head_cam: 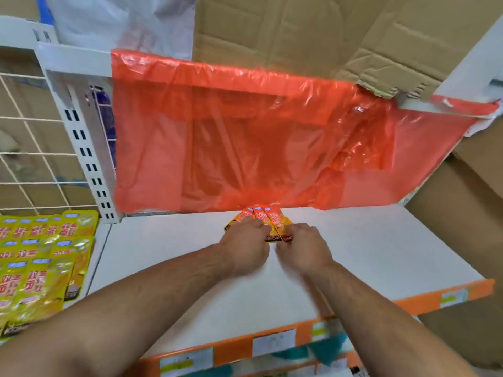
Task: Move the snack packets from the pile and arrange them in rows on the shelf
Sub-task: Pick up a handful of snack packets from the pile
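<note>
- Far left, yellow snack packets (pixel 40 254) lie in rows.
- My left hand (pixel 245 248): grip curled onto the orange snack packets (pixel 265 220), which lie just ahead, long axis pointing away from me.
- My right hand (pixel 304 248): grip pinching their near ends on the white shelf (pixel 381 240), equally near.

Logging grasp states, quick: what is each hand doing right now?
Left hand: closed, gripping the orange snack packets.
Right hand: closed, gripping the same packets.
</note>
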Demonstrator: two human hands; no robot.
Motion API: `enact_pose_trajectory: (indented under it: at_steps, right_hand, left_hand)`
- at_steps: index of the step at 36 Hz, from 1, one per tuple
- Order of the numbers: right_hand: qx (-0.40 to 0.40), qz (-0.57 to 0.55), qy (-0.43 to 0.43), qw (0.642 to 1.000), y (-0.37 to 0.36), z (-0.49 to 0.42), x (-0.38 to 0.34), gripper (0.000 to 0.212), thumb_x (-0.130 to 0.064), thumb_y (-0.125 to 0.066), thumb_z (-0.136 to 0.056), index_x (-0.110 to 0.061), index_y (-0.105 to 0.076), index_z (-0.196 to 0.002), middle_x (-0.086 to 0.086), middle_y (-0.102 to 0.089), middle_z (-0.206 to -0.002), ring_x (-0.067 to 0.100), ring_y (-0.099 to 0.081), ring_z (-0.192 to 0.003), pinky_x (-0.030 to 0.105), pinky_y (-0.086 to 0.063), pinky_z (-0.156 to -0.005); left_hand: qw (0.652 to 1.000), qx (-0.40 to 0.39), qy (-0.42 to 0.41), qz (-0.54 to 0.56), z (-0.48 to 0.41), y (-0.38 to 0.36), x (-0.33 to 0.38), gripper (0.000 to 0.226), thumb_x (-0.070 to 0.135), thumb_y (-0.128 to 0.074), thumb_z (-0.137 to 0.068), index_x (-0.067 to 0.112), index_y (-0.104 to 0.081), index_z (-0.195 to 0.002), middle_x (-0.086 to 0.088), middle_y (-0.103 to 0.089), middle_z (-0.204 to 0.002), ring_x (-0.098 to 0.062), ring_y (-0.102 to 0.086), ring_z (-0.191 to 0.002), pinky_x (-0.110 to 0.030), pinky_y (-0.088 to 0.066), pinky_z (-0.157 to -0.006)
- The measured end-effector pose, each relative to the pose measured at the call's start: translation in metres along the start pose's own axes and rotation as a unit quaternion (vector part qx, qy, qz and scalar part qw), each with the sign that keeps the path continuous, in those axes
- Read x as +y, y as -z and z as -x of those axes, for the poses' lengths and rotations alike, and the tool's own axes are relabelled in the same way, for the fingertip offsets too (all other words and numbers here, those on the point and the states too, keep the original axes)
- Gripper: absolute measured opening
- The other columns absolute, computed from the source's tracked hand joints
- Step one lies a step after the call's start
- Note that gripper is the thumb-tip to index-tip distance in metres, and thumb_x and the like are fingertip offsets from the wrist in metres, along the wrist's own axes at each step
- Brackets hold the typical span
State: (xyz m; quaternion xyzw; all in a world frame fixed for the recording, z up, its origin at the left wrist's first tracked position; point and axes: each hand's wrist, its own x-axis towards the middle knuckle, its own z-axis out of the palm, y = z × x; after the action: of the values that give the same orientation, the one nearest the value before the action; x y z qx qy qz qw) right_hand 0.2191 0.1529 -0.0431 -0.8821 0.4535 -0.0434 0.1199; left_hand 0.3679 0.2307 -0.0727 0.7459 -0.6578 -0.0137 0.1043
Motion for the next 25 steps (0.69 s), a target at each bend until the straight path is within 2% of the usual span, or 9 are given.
enact_pose_trajectory:
  at_steps: [2, 5, 8, 12, 15, 17, 21, 23, 25]
  right_hand:
    - [-0.008, -0.001, 0.022, 1.0, -0.003, -0.016, 0.01, 0.045, -0.038, -0.056, -0.09, -0.022, -0.056, -0.132, 0.003, -0.051, -0.138, 0.029, -0.044, -0.124, 0.037, -0.046, -0.098]
    - [-0.053, -0.002, 0.066, 0.996, -0.005, -0.035, 0.027, 0.064, -0.04, -0.053, -0.095, -0.024, -0.034, -0.153, 0.005, -0.027, -0.16, 0.032, -0.029, -0.142, 0.036, -0.036, -0.11]
    - [-0.085, 0.011, 0.103, 0.991, -0.008, -0.051, 0.042, 0.062, -0.044, -0.05, -0.096, -0.029, -0.032, -0.154, 0.004, -0.024, -0.163, 0.032, -0.026, -0.143, 0.04, -0.037, -0.112]
    - [-0.066, 0.005, 0.136, 0.988, -0.012, -0.064, 0.057, 0.045, -0.044, -0.052, -0.095, -0.028, -0.054, -0.137, 0.001, -0.05, -0.144, 0.032, -0.043, -0.128, 0.042, -0.045, -0.101]
    - [-0.039, -0.052, 0.138, 0.988, -0.012, -0.07, 0.063, 0.021, -0.037, -0.055, -0.093, -0.022, -0.067, -0.101, 0.005, -0.064, -0.115, 0.032, -0.052, -0.112, 0.033, -0.045, -0.078]
    - [-0.039, -0.076, 0.142, 0.986, -0.012, -0.073, 0.063, 0.022, -0.036, -0.056, -0.091, -0.017, -0.066, -0.086, 0.01, -0.065, -0.102, 0.034, -0.056, -0.102, 0.033, -0.04, -0.071]
    - [-0.058, -0.099, 0.112, 0.987, -0.011, -0.077, 0.065, 0.034, -0.045, -0.058, -0.092, -0.012, -0.063, -0.085, 0.014, -0.067, -0.098, 0.035, -0.062, -0.097, 0.037, -0.051, -0.079]
    - [-0.071, -0.102, 0.079, 0.989, -0.008, -0.079, 0.067, 0.038, -0.049, -0.058, -0.09, -0.012, -0.064, -0.091, 0.01, -0.069, -0.101, 0.032, -0.063, -0.098, 0.035, -0.051, -0.078]
    - [-0.091, -0.107, 0.059, 0.988, -0.006, -0.082, 0.066, 0.047, -0.057, -0.059, -0.087, -0.012, -0.062, -0.104, 0.006, -0.068, -0.107, 0.03, -0.063, -0.102, 0.033, -0.048, -0.077]
  left_hand:
    - [1.0, -0.021, 0.007, -0.006, -0.007, -0.005, 0.005, 0.053, 0.026, -0.043, -0.091, 0.02, -0.043, -0.143, -0.006, -0.051, -0.137, -0.03, -0.045, -0.12, -0.041, -0.041, -0.101]
    - [0.995, -0.084, 0.049, -0.038, -0.011, -0.012, 0.015, 0.058, 0.031, -0.039, -0.095, 0.023, -0.029, -0.152, -0.003, -0.038, -0.152, -0.034, -0.038, -0.127, -0.044, -0.038, -0.105]
    - [0.991, -0.078, 0.071, -0.083, -0.017, -0.022, 0.022, 0.045, 0.034, -0.031, -0.093, 0.023, -0.048, -0.133, -0.001, -0.054, -0.133, -0.03, -0.047, -0.114, -0.041, -0.041, -0.099]
    - [0.99, -0.047, 0.088, -0.103, -0.023, -0.019, 0.04, 0.041, 0.034, -0.028, -0.093, 0.02, -0.062, -0.111, -0.003, -0.064, -0.111, -0.024, -0.058, -0.104, -0.035, -0.036, -0.098]
    - [0.989, -0.005, 0.11, -0.095, -0.024, -0.021, 0.056, 0.041, 0.033, -0.029, -0.091, 0.018, -0.067, -0.095, -0.005, -0.066, -0.097, -0.024, -0.059, -0.096, -0.033, -0.028, -0.094]
    - [0.987, 0.009, 0.138, -0.08, -0.023, -0.023, 0.062, 0.042, 0.033, -0.03, -0.089, 0.017, -0.069, -0.089, -0.006, -0.067, -0.093, -0.025, -0.059, -0.094, -0.034, -0.028, -0.095]
    - [0.975, 0.026, 0.218, -0.014, -0.022, -0.028, 0.073, 0.033, 0.033, -0.042, -0.091, 0.016, -0.069, -0.083, -0.009, -0.065, -0.09, -0.029, -0.059, -0.092, -0.038, -0.041, -0.096]
    - [0.956, 0.054, 0.285, 0.049, -0.021, -0.029, 0.078, 0.029, 0.037, -0.046, -0.089, 0.019, -0.063, -0.074, -0.008, -0.066, -0.087, -0.031, -0.061, -0.089, -0.034, -0.048, -0.081]
    - [0.92, 0.083, 0.366, 0.116, -0.02, -0.028, 0.081, 0.021, 0.037, -0.057, -0.088, 0.021, -0.055, -0.074, -0.006, -0.067, -0.089, -0.029, -0.062, -0.088, -0.029, -0.043, -0.068]
